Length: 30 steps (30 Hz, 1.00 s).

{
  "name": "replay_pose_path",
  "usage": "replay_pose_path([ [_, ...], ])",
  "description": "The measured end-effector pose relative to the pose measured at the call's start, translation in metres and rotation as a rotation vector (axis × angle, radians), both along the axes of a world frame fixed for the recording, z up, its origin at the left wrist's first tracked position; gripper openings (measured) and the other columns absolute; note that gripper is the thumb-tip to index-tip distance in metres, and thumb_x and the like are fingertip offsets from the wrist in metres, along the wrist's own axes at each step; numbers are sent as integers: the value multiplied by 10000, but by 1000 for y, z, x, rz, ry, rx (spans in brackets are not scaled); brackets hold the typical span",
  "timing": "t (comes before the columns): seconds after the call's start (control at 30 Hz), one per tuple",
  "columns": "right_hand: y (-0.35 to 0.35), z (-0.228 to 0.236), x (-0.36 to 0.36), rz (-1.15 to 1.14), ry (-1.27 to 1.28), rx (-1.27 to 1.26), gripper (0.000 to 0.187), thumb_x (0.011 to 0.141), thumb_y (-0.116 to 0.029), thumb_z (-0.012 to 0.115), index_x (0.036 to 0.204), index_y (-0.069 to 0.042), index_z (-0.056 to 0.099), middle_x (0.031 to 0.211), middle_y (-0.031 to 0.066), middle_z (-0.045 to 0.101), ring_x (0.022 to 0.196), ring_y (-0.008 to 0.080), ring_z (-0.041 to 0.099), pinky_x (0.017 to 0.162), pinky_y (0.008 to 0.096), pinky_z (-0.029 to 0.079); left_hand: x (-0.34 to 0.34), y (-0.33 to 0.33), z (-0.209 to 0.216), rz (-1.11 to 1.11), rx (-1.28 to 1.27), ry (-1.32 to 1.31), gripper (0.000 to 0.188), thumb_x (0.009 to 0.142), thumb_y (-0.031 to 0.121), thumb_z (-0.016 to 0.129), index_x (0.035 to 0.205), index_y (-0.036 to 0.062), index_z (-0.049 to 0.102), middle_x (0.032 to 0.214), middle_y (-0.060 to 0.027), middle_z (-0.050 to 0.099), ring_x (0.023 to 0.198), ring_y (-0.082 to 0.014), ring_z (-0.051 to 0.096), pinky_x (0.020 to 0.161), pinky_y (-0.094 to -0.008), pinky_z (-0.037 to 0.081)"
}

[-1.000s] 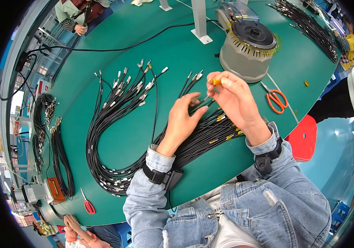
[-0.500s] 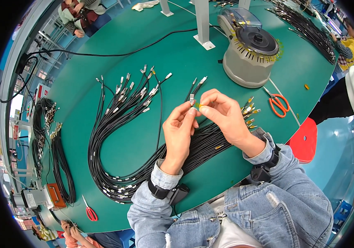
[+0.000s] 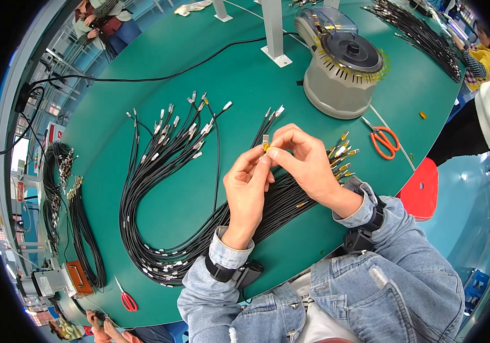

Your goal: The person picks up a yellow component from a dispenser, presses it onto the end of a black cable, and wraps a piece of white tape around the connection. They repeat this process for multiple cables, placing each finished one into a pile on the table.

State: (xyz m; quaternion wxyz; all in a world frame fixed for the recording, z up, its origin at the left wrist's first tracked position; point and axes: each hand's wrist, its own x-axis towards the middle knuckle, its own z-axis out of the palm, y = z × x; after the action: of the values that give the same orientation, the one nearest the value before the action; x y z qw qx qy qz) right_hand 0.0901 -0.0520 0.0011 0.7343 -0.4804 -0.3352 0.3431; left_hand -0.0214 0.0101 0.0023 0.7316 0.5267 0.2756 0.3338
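Silver rectangular metal connector [image 3: 266,139], one piece, with a small glossy yellow strip [image 3: 266,147] at its lower part; its cable is hidden by the fingers, as seen from where I stand. Left hand [image 3: 246,186]: thumb and fingertips pinching just below the connector, remaining fingers curled. Right hand [image 3: 309,168]: thumb and forefinger pinching at the strip, fingertips close against those of the left. Handling note: the step in hand looks like seating the strip round the connector; best done, I judge, with the left pinch firm against twisting and the right drawing the strip snug and square, its edges pressed flat without creases. Position: the connector stands up just beyond the left fingertips and just left of the right ones, over the green tabletop [image 3: 239,86]. Adjacent stock: a thick curved bundle of black cables [image 3: 133,217] left of the hands; yellow-marked cable ends [image 3: 345,153] beyond the right hand; a round grey tape dispenser [image 3: 336,86] farther off; orange-handled scissors [image 3: 386,143] to the right.
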Motion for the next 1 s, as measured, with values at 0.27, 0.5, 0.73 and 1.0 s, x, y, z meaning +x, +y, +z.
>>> replay_pose_path([
  [0.27,0,-1,0,-31,-51,-17,90,775,-75,633,776,3,589,884,36,519,817,111,471,766,267,381,1,-2,3,18,21,49,218,871,101,572,1062,-3,576,772,-17,586,583,-55,501,471,-178,353],
  [0.5,-1,-1,2,-17,-75,-35,88,791,-68,620,798,9,579,900,43,505,824,110,479,755,258,413,1,-2,2,12,17,47,219,869,101,576,1061,-3,576,767,-18,589,578,-55,502,467,-179,355],
  [0.73,-1,-3,4,8,-137,-61,86,823,-62,603,846,12,566,946,58,481,859,112,494,764,257,452,1,-3,2,7,24,32,215,865,94,577,1057,-4,578,781,-21,598,577,-57,500,467,-180,356],
  [1.0,1,-2,0,-69,-101,-37,91,775,-83,628,767,0,591,858,30,535,788,105,477,741,264,371,1,-1,1,2,12,16,200,884,136,552,1022,-3,591,773,-23,598,569,-55,493,460,-176,348],
])
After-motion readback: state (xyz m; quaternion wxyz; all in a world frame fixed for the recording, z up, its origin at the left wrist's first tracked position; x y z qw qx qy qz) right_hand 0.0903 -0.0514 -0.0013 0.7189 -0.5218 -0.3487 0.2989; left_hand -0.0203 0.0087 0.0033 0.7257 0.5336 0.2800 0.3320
